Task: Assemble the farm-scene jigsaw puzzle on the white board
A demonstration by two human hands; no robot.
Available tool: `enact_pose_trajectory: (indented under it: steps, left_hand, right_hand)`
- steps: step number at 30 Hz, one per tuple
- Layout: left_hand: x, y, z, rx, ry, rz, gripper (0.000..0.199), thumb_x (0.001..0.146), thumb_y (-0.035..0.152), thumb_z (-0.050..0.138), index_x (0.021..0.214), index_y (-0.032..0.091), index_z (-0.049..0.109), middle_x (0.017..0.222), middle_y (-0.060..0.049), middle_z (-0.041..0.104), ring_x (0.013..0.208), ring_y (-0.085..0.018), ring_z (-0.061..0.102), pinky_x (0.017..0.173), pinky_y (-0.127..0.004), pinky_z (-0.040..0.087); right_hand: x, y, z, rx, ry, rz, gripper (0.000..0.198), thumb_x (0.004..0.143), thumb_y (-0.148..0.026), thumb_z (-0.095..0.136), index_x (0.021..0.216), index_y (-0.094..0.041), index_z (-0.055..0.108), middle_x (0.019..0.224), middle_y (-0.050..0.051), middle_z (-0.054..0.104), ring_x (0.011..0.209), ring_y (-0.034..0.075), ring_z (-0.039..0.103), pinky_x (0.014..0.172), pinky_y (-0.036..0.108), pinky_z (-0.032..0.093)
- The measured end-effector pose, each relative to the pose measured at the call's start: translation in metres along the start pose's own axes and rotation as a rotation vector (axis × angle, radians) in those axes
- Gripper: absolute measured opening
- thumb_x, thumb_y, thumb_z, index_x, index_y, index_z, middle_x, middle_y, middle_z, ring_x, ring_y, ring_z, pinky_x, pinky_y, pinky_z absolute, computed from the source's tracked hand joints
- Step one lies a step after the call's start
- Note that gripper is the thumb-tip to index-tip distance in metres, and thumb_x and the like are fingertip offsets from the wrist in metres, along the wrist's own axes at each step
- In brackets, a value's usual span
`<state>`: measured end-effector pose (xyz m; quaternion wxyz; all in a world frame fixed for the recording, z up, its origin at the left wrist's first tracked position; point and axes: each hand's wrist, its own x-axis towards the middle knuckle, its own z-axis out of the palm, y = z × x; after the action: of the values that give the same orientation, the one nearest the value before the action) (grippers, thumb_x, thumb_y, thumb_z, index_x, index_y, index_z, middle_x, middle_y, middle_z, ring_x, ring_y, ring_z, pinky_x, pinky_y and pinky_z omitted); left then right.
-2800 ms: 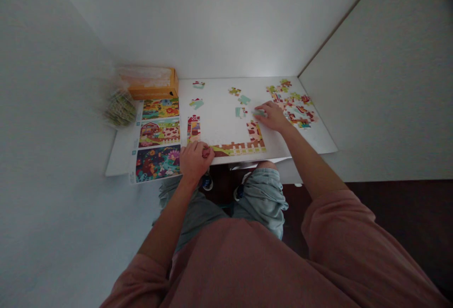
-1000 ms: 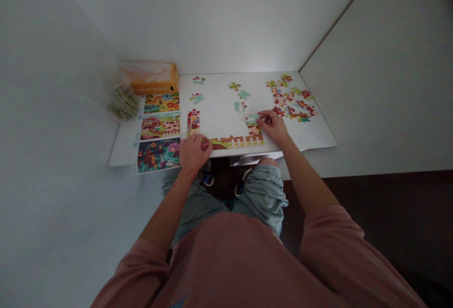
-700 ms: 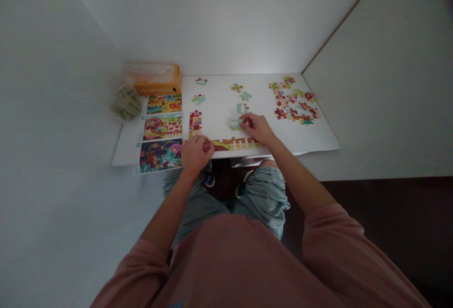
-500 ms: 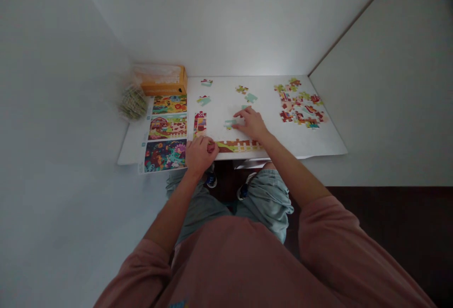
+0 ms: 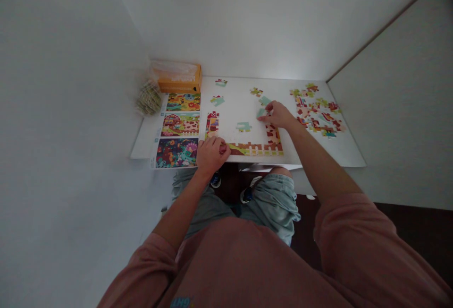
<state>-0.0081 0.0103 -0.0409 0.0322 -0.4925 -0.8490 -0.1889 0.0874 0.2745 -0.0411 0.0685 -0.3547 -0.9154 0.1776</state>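
Observation:
My right hand (image 5: 279, 115) has thumb and fingertips closed on a pale green puzzle piece (image 5: 261, 113), above the right side of a partly joined jigsaw. Another pale green piece (image 5: 264, 101) lies just beyond its fingers. Inside the frame of joined pieces rests a green-and-white piece (image 5: 244, 127). The joined bottom strip (image 5: 255, 150) shows a fence, and cow-patterned pieces (image 5: 272, 134) rise at its right end. My left hand (image 5: 212, 153) is curled over the lower left corner, below the red barn strip (image 5: 213, 124); a small reddish bit shows at its fingertips, too unclear to name.
A heap of loose puzzle pieces (image 5: 320, 112) covers the table's right side. Single pieces (image 5: 217, 101) lie toward the back. On the left are a picture sheet (image 5: 180, 124), an orange box (image 5: 180, 81) and a clear bag of pieces (image 5: 149, 98). A wall borders the back edge.
My right hand has moved right, from beside the green-and-white piece to the pale green piece, uncovering the cow-patterned side. My left hand stays at the corner. The view has shifted slightly.

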Motion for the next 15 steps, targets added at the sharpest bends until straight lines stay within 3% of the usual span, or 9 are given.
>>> enact_pose_trajectory:
  steps: [3,7,15]
  left_hand:
    - [0.001,-0.001,0.002,-0.009,0.001,0.005,0.020,0.073,0.033,0.030,0.082,0.026,0.046,0.083,-0.004,0.048,0.085,-0.019,0.040,0.073,-0.034,0.026]
    - [0.002,-0.001,0.004,-0.007,-0.002,0.010,0.021,0.074,0.034,0.029,0.083,0.026,0.046,0.084,-0.004,0.047,0.085,-0.020,0.040,0.073,-0.034,0.026]
    - [0.001,0.000,0.005,0.014,0.006,0.020,0.020,0.074,0.034,0.029,0.083,0.026,0.045,0.085,-0.004,0.047,0.086,-0.020,0.040,0.074,-0.034,0.026]
  right_hand:
    - [0.002,0.003,-0.004,0.191,-0.038,0.001,0.024,0.070,-0.031,0.043,0.092,-0.022,0.043,0.087,0.004,0.052,0.071,0.013,0.047,0.064,0.028,0.037]
    - [-0.003,0.009,-0.016,0.402,0.023,-0.032,0.026,0.074,-0.026,0.035,0.100,-0.024,0.038,0.083,0.000,0.054,0.067,0.010,0.048,0.062,0.025,0.038]
    - [-0.037,0.029,-0.017,0.507,0.171,0.026,0.025,0.072,-0.028,0.038,0.097,-0.028,0.038,0.081,-0.002,0.055,0.069,0.009,0.049,0.066,0.024,0.039]
